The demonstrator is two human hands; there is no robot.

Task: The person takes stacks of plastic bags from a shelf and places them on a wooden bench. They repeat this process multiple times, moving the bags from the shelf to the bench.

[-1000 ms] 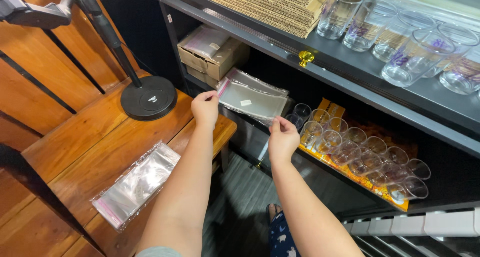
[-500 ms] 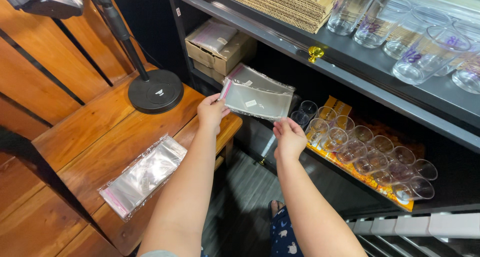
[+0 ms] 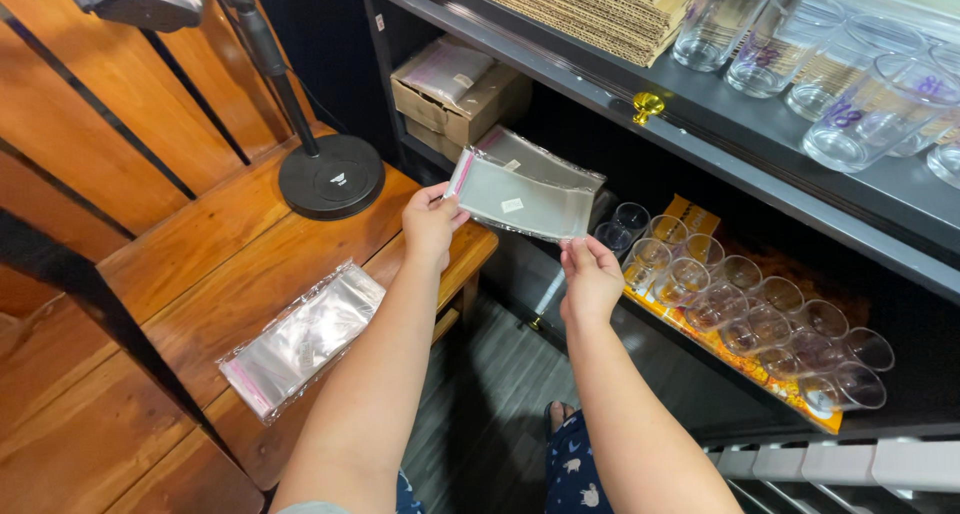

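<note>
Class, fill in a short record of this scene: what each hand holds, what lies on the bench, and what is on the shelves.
Left hand: pinches the left end of a clear bag
Right hand: pinches the bag's lower right corner
Bench: bag stack, round stand base
Lower shelf: small cups in rows
Upper shelf: tall glasses, cardboard

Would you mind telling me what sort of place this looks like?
Probably a small packing or stockroom corner: dark shelving holds clear cups and stacked cardboard, and both hands hold a clear plastic bag.
</note>
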